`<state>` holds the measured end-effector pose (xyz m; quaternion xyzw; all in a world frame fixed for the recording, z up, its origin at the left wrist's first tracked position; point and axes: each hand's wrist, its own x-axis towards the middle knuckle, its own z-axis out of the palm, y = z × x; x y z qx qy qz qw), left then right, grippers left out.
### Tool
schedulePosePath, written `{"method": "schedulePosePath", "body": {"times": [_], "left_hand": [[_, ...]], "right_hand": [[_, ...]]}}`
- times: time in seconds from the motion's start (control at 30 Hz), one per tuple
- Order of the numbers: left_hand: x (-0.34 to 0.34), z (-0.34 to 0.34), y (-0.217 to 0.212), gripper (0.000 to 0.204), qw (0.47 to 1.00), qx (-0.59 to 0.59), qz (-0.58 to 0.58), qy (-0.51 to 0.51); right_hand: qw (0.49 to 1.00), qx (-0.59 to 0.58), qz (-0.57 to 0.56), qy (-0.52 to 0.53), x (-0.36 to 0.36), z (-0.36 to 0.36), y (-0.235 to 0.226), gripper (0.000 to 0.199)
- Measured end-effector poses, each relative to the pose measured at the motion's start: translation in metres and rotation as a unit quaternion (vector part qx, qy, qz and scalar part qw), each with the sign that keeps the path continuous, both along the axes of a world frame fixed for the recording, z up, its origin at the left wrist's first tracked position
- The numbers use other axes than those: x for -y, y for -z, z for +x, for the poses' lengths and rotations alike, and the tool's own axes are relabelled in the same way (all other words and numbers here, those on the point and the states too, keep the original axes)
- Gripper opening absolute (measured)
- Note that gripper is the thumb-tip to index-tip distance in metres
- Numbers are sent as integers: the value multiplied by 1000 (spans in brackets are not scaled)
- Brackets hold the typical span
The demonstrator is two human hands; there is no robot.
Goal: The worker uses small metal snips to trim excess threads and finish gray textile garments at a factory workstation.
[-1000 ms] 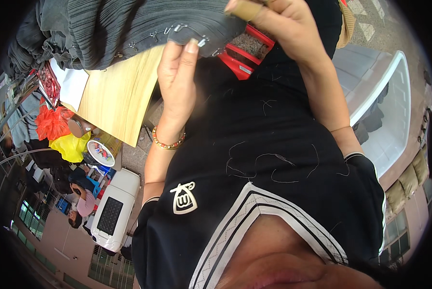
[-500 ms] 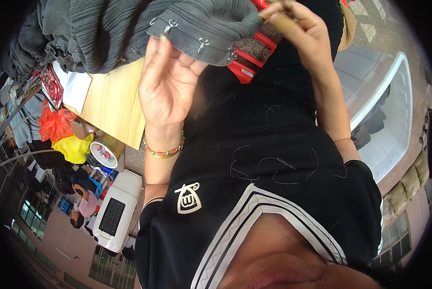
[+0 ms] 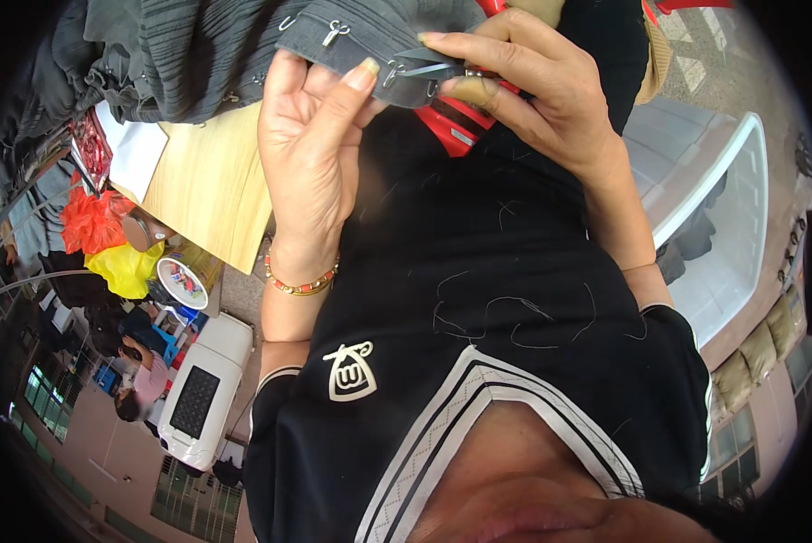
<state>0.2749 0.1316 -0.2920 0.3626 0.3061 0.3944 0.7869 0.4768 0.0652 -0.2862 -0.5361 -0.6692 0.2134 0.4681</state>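
A dark grey ribbed garment (image 3: 180,63) stretches over the upper left of the view, with metal hooks along its edge band. My left hand (image 3: 306,154) is closed on that band, palm up, with the thumb at its lower edge beside a hook (image 3: 336,33). My right hand (image 3: 551,100) grips a small pair of thread snips (image 3: 429,67). The parted blades point left, at another hook (image 3: 393,74) on the band. Part of the snips' handle is hidden by my right fingers.
A wooden tabletop (image 3: 211,190) lies left, with white paper (image 3: 134,149). Beside it are red (image 3: 94,222) and yellow (image 3: 130,271) plastic bags and a round tub (image 3: 182,283). A translucent bin (image 3: 732,226) with dark cloth stands right. Another person (image 3: 143,376) sits lower left.
My right hand has come left and down to the band, and the snips now show in it. The band has flattened out, and my left thumb has shifted right along it.
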Motion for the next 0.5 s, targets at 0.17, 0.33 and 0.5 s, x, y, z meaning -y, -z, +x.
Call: {"method": "schedulePosePath", "body": {"times": [0.17, 0.33, 0.5], "left_hand": [[0, -1, 3, 36, 1000, -11, 26, 8], [0, -4, 4, 36, 998, -31, 45, 19], [3, -1, 4, 37, 997, -56, 50, 21]], "right_hand": [[998, 51, 32, -33, 1, 4, 15, 43], [995, 85, 37, -36, 1, 7, 13, 45], [994, 100, 30, -41, -1, 7, 5, 39]]}}
